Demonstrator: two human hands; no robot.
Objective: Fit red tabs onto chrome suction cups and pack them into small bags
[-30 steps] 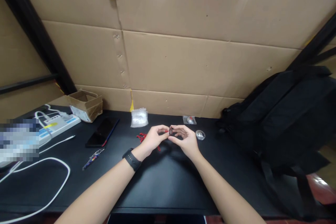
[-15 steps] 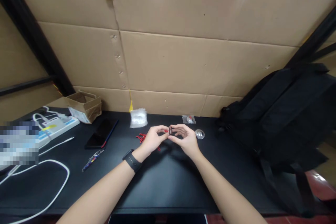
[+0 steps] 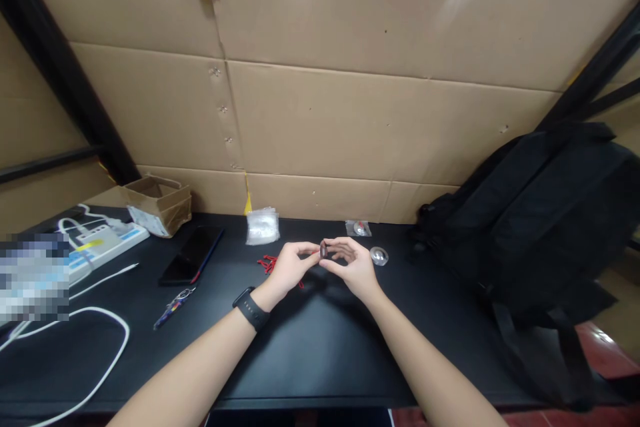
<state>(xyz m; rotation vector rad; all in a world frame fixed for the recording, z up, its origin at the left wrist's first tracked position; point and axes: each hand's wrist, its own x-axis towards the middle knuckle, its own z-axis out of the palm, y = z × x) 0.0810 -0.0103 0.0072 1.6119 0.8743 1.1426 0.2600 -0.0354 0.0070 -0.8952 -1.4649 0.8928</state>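
Observation:
Over the middle of the black table, my right hand (image 3: 353, 265) pinches a small clear round disc (image 3: 323, 251) between thumb and forefinger, its edge turned toward me. My left hand (image 3: 293, 267), with a black watch on the wrist, meets the disc's left side. Its thumb and forefinger are pinched together on a bit of red cord, which barely shows. Several red cords (image 3: 268, 263) lie partly hidden behind the left hand. Just right of my right hand rests another clear round disc (image 3: 379, 256). Farther back is a small plastic bag (image 3: 359, 228) containing a round piece and something red.
A stack of clear plastic bags (image 3: 263, 226) lies near the cardboard wall. To the left are a phone (image 3: 192, 255), a keychain (image 3: 173, 307), an open cardboard box (image 3: 159, 203), a power strip (image 3: 107, 247) and white cables. A black backpack (image 3: 530, 227) fills the right side.
The disc has tilted slightly between my fingers, and the red at my left fingertips shows less. Both hands stay in nearly the same place; the view shifts slightly.

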